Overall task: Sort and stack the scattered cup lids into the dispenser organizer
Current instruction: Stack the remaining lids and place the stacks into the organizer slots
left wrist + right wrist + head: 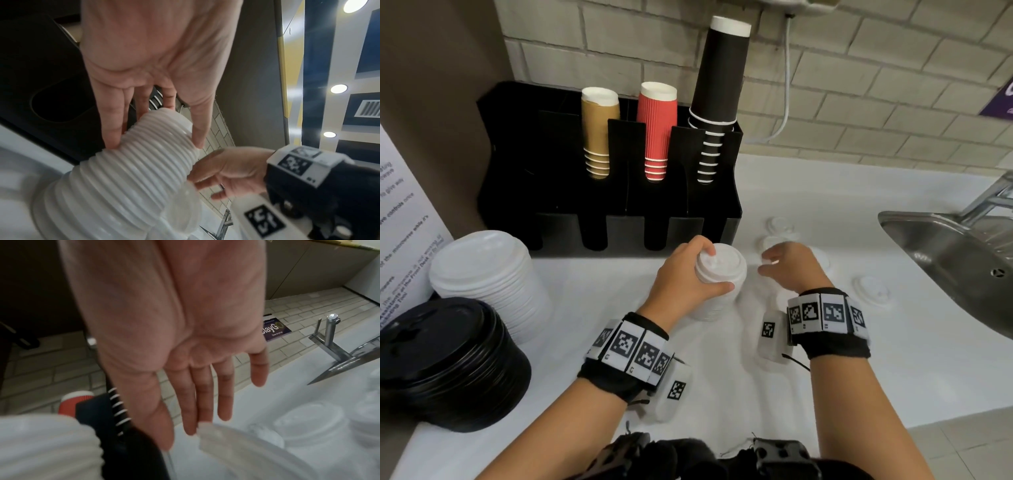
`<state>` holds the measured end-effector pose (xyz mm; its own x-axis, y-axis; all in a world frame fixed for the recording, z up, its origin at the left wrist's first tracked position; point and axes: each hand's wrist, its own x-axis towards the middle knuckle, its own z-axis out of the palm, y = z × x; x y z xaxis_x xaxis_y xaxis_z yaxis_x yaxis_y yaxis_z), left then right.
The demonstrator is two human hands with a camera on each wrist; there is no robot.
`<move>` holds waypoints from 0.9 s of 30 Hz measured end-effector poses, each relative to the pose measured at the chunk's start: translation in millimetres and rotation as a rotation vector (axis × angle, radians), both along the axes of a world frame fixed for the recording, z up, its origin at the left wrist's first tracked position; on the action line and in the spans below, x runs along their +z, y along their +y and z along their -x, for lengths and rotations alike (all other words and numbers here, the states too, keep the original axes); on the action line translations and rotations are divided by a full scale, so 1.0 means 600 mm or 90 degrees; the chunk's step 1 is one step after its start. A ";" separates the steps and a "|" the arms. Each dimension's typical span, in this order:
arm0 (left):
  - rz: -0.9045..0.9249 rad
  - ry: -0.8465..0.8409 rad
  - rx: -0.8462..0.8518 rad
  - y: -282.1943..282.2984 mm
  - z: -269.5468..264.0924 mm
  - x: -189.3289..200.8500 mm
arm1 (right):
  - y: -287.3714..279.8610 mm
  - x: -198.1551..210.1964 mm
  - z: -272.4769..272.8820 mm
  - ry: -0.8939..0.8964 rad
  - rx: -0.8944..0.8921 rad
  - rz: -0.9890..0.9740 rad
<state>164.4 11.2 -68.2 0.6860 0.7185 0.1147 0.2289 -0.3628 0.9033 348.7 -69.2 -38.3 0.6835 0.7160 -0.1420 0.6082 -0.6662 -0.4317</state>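
Nearest the person, two finished piles sit at the left edge of the white worktop (592,301): a black lid stack (445,359) and, just behind it, a large white lid stack (486,277), probably sorted there by colour and size. Mid-worktop, the left hand (681,274) grasps a small white lid stack (717,277) from the side, thumb and fingers curled around its upper rim; this likely steadies the pile while more are added. The stack stands on the worktop, long axis upright, sip-hole tops facing up. The wrist view shows many nested rims below the fingers (115,126). Just to its right, the right hand (791,263) hovers with fingers straight and relaxed, gripping nothing; a blurred lid edge lies at its fingertips, whether touching I cannot tell. Loose lids (873,289) lie flat beyond it, towards the sink (941,240). Farthest back, against the wall, the black dispenser organizer (517,192) holds three cup stacks; its front slots look vacant, apparently awaiting lids.
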 end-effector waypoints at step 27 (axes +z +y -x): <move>-0.021 -0.030 0.132 -0.026 -0.024 -0.024 | -0.033 -0.003 0.052 0.302 0.125 -0.352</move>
